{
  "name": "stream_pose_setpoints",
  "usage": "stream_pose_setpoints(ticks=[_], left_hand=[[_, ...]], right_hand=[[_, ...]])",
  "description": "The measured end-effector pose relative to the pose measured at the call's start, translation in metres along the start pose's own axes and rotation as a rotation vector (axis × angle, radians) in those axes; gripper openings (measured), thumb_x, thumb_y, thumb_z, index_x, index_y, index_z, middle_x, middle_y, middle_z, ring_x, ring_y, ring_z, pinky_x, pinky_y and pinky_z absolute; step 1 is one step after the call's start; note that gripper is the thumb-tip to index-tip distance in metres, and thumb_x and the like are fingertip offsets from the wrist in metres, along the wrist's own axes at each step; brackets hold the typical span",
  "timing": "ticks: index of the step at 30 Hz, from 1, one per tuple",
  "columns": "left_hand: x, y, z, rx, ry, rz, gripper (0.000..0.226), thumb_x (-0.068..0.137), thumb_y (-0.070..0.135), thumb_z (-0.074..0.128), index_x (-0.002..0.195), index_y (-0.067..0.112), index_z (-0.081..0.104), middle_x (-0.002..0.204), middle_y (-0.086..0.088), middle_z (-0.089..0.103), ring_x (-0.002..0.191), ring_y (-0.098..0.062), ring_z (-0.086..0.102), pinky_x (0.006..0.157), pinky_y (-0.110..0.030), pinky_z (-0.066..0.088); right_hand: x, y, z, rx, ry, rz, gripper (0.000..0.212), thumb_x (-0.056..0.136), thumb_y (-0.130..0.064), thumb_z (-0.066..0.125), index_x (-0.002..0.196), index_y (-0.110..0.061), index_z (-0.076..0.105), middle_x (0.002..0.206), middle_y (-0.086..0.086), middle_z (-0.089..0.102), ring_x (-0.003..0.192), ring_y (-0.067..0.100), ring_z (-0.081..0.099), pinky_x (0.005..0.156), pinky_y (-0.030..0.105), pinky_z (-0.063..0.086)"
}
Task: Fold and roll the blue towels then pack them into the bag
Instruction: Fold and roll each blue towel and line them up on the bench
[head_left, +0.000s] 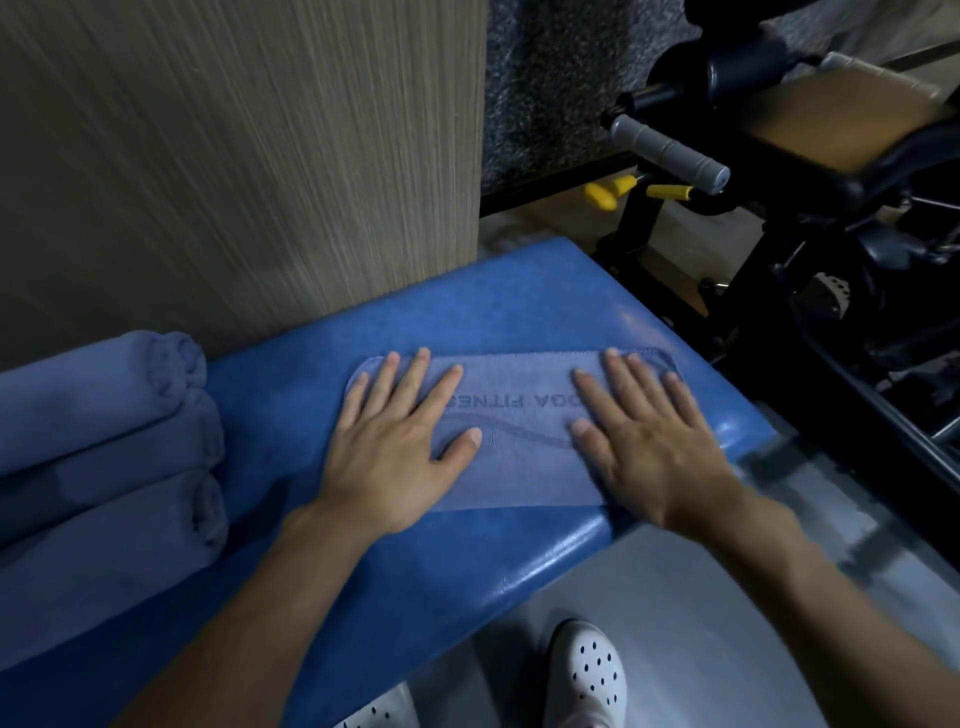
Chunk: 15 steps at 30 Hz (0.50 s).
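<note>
A folded blue towel (519, 426) with dark lettering lies flat on the blue padded bench (441, 322). My left hand (395, 441) presses flat on its left part, fingers straight and spread. On the towel's right part my right hand (649, 431) lies flat the same way. Three rolled blue towels (104, 447) lie side by side at the left end of the bench. No bag is in view.
A wood-grain wall panel (234, 156) rises behind the bench. Black gym equipment (831, 234) with a grey handle (670, 150) and yellow knobs stands to the right. Grey floor and my white perforated shoes (592, 670) show below the bench's front edge.
</note>
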<state>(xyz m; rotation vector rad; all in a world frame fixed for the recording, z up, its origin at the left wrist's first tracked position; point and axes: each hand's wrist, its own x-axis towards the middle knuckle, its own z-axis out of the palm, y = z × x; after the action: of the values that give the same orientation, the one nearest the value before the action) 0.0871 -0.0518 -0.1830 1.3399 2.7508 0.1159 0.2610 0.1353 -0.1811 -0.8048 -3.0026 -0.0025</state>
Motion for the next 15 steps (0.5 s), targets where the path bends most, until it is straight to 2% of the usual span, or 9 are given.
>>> stream_pose_setpoints(ticks=[4, 5, 7, 8, 10, 12, 15], left_hand=[[-0.001, 0.004, -0.006, 0.023, -0.041, -0.051, 0.087, 0.076, 0.073, -0.003, 0.155, 0.036, -0.003, 0.164, 0.005, -0.013, 0.15, -0.016, -0.016, 0.122, -0.041, -0.008], [-0.002, 0.011, -0.01, 0.011, -0.006, -0.031, 0.087, 0.078, 0.07, -0.001, 0.156, 0.032, 0.002, 0.165, 0.002, -0.009, 0.151, -0.016, -0.013, 0.122, -0.041, -0.007], [-0.003, 0.029, -0.016, -0.051, 0.102, 0.094, 0.08, 0.087, 0.06, 0.007, 0.157, 0.022, 0.012, 0.165, 0.0, 0.002, 0.152, -0.014, -0.003, 0.123, -0.04, -0.002], [-0.003, 0.039, -0.014, -0.077, 0.128, 0.17, 0.074, 0.092, 0.053, 0.01, 0.156, 0.018, 0.016, 0.165, 0.0, 0.008, 0.152, -0.013, 0.002, 0.124, -0.04, 0.002], [-0.003, 0.051, -0.005, -0.071, 0.127, 0.273, 0.065, 0.097, 0.044, 0.014, 0.156, 0.016, 0.021, 0.164, 0.0, 0.015, 0.151, -0.012, 0.008, 0.123, -0.04, 0.009], [-0.002, 0.047, 0.003, -0.015, 0.087, 0.263, 0.064, 0.097, 0.048, 0.015, 0.155, 0.024, 0.023, 0.164, 0.003, 0.016, 0.151, -0.012, 0.009, 0.123, -0.041, 0.009], [0.001, 0.017, 0.006, 0.008, 0.029, 0.101, 0.07, 0.087, 0.066, 0.007, 0.153, 0.045, 0.009, 0.164, 0.012, 0.001, 0.152, -0.015, -0.003, 0.123, -0.042, 0.001]], right_hand=[[0.003, 0.017, -0.007, -0.003, -0.124, 0.146, 0.084, 0.082, -0.062, -0.013, 0.156, -0.028, 0.008, 0.164, 0.005, 0.002, 0.151, 0.022, 0.002, 0.12, 0.05, 0.0], [0.003, 0.015, -0.009, -0.027, -0.1, 0.155, 0.084, 0.083, -0.061, -0.011, 0.156, -0.026, 0.012, 0.164, 0.006, 0.006, 0.151, 0.023, 0.003, 0.12, 0.053, -0.001], [0.003, 0.006, -0.012, -0.089, 0.022, 0.138, 0.077, 0.093, -0.057, 0.002, 0.151, -0.017, 0.032, 0.159, 0.012, 0.025, 0.149, 0.027, 0.014, 0.118, 0.059, 0.006], [0.003, 0.0, -0.013, -0.061, 0.071, 0.116, 0.071, 0.096, -0.054, 0.01, 0.147, -0.014, 0.039, 0.156, 0.014, 0.031, 0.148, 0.028, 0.02, 0.117, 0.058, 0.01], [0.004, -0.014, -0.009, 0.05, 0.081, 0.027, 0.066, 0.098, -0.051, 0.016, 0.147, -0.013, 0.04, 0.155, 0.012, 0.033, 0.146, 0.026, 0.026, 0.117, 0.053, 0.017], [0.001, -0.025, -0.001, 0.073, 0.055, -0.065, 0.065, 0.098, -0.052, 0.017, 0.148, -0.015, 0.04, 0.156, 0.01, 0.032, 0.145, 0.024, 0.029, 0.117, 0.049, 0.019], [-0.002, -0.016, 0.008, 0.021, 0.015, -0.06, 0.066, 0.098, -0.054, 0.015, 0.149, -0.019, 0.039, 0.157, 0.01, 0.031, 0.145, 0.025, 0.029, 0.117, 0.047, 0.02]])
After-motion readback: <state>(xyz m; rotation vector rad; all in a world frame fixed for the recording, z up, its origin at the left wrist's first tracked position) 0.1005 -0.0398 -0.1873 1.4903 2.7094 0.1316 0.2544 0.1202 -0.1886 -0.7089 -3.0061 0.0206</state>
